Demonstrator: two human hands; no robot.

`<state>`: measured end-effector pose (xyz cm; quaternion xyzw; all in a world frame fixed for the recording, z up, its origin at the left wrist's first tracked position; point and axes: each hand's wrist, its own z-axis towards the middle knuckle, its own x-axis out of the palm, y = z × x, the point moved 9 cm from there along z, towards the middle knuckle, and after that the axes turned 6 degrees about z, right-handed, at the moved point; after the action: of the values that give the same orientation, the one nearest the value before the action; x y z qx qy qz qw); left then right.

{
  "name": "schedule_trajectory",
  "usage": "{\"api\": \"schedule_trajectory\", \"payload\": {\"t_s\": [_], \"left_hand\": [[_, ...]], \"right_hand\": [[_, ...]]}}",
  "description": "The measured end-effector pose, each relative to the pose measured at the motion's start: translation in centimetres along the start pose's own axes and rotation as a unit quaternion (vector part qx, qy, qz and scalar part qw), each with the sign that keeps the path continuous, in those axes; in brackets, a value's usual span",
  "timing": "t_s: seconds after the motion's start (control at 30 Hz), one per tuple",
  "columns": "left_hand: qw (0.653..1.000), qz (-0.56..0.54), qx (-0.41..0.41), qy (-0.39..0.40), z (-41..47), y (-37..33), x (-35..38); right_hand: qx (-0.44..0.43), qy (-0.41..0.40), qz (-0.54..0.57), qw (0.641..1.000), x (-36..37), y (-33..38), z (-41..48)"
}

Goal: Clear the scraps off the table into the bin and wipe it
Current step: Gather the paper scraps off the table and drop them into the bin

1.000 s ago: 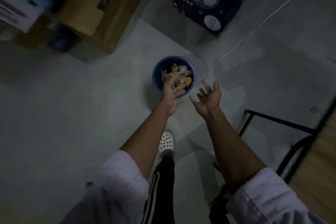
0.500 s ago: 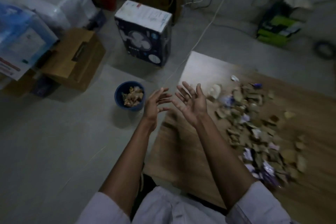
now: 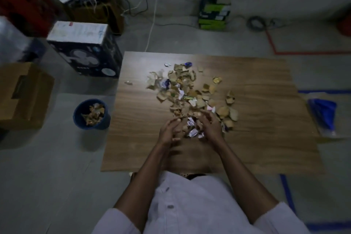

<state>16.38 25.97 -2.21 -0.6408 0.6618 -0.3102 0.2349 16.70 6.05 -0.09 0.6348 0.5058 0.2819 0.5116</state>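
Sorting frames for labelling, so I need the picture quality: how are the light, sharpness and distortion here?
Head view: dim overall with darker corners, the scraps lit best. Head view: the left hand and right hand look slightly smeared, fingers hard to separate. Head view: wide-angle distortion leans the fan box outward.

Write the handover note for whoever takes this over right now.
Hands: left hand and right hand both curl round scraps at the pile's near end.
Most scraps lie in one pile on the table; the blue bin stands on the floor left of it.
Done: bin partly filled.
Left: bin the rest, then wipe.
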Motion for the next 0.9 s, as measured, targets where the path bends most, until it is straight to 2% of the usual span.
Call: {"api": "schedule_trajectory", "payload": {"t_s": [0.1,0.23,0.4,0.53,0.63,0.7,0.8,0.9], "left_hand": [[0.999,0.037,-0.005,0.023,-0.4,0.5,2.0],[0.996,0.079,-0.017,0.046,-0.7,1.3,4.3],[0.997,0.046,-0.038,0.051,-0.2,2.5,6.0],[0.998,0.025,-0.041,0.046,1.1,1.7,7.0],[0.998,0.043,-0.022,0.045,1.5,0.5,7.6],[0.998,0.057,-0.008,0.040,1.9,-0.2,8.0],[0.993,0.116,0.003,-0.032,2.8,-0.4,6.9],[0.993,0.094,0.009,-0.071,3.7,-0.6,5.8]], "right_hand": [[-0.023,-0.008,-0.197,0.980,-3.0,-1.7,-0.3],[0.041,-0.018,-0.315,0.948,-4.9,-5.1,-1.5],[0.072,0.040,-0.277,0.957,-3.3,-9.2,-1.1],[0.027,0.042,-0.236,0.970,-1.3,-9.6,1.0],[0.037,0.057,-0.300,0.952,0.3,-7.8,1.8],[0.013,0.079,-0.327,0.942,1.5,-7.3,2.5],[-0.027,0.087,-0.352,0.931,2.0,-6.9,2.4],[-0.105,0.056,-0.376,0.919,0.8,-5.2,1.4]]}}
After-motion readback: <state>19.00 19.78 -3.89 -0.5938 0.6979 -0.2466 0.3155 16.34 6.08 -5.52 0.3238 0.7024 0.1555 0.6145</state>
